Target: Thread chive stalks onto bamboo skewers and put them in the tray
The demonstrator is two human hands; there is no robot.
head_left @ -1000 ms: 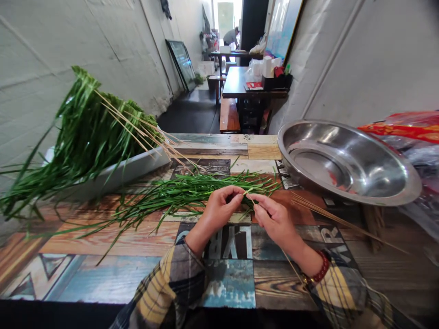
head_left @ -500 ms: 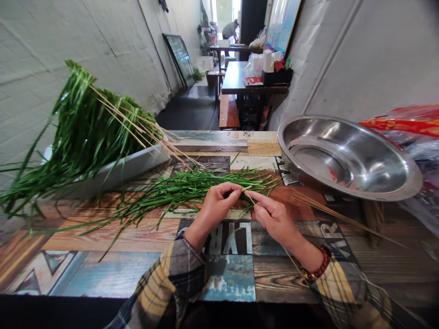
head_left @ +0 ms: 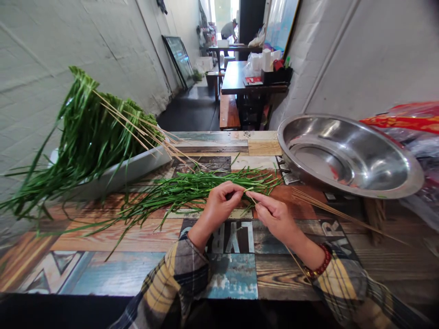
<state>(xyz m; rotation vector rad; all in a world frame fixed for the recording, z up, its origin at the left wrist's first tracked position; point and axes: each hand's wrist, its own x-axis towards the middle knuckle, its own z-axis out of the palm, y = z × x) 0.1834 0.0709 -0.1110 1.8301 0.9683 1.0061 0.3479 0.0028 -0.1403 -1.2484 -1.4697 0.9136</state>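
Note:
My left hand (head_left: 219, 203) is closed in a pinch on the pale end of a chive (head_left: 250, 189), just over the near edge of a loose pile of chives (head_left: 192, 186). Facing it, my right hand (head_left: 276, 218) grips a thin bamboo skewer (head_left: 295, 261). The skewer's rear part runs back under my right wrist, and its tip is close to the chive between the two hands. Whether the tip has pierced the stem is too small to tell. On the left, chives threaded on skewers (head_left: 106, 121) are heaped over a white tray (head_left: 128, 168).
Several loose skewers (head_left: 343, 216) lie right of my right hand. Behind them a steel basin (head_left: 380, 153) sits tilted, beside plastic bags (head_left: 404, 119). Farther off are another table (head_left: 235, 75), a bench (head_left: 229, 112) and a bent-over person (head_left: 228, 30).
The view has shifted slightly. Both hands keep nearly the same pose at the chive's end, with only a tiny movement of the fingers.

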